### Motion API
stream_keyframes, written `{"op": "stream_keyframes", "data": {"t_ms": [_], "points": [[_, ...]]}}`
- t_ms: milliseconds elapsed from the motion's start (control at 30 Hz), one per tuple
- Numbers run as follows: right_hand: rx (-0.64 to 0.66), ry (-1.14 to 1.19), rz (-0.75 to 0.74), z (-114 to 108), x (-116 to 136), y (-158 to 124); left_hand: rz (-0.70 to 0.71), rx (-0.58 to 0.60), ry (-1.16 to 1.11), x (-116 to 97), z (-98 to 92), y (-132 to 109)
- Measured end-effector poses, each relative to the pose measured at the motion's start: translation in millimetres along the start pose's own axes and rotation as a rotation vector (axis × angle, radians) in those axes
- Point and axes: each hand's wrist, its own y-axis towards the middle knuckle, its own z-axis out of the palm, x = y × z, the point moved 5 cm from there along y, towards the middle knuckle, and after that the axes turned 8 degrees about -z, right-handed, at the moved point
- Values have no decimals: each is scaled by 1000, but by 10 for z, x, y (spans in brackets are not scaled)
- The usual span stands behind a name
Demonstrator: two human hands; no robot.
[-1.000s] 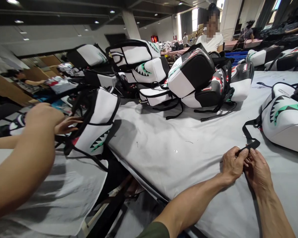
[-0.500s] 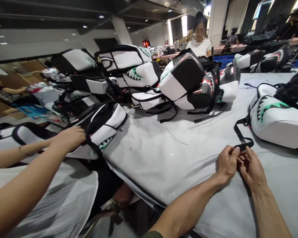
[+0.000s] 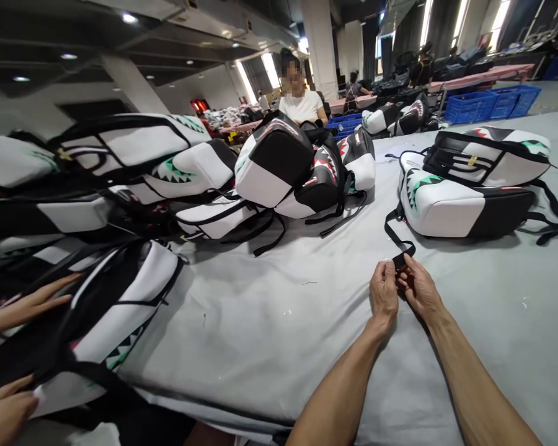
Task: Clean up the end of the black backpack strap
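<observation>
Both my hands are close together on the grey sheet at the right, my left hand (image 3: 384, 292) and my right hand (image 3: 417, 288) pinching the end of a black webbing strap (image 3: 400, 260). The strap runs up to a white and black backpack (image 3: 446, 207) with a teal-edged shark mouth, lying on its side. Its strap end is partly hidden by my fingers. Behind that backpack lies a second shark-mouth backpack (image 3: 488, 158). At lower left, a co-worker's hands (image 3: 25, 303) rest on another backpack (image 3: 125, 303).
A grey-sheeted table (image 3: 242, 353) runs across the view. Several shark-mouth backpacks (image 3: 274, 164) are heaped beyond my hands. A seated person in a white T-shirt (image 3: 302, 105) is behind the heap. Blue plastic crates (image 3: 493, 104) stand on the far right.
The view has swung right, so everything shifts left. The second backpack now lies fully in view behind the first. The co-worker's hands have moved to the lower left, fingers spread on the backpack.
</observation>
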Motion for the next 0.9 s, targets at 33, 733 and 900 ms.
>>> {"op": "stream_keyframes", "data": {"t_ms": [33, 733, 900], "points": [[2, -2, 4, -5, -4, 4, 10, 5, -1, 3, 1, 3], [14, -3, -24, 30, 0, 6, 21, -46, 19, -38, -19, -3], [11, -5, -25, 21, -6, 10, 26, -24, 64, -51, -6, -6]]}}
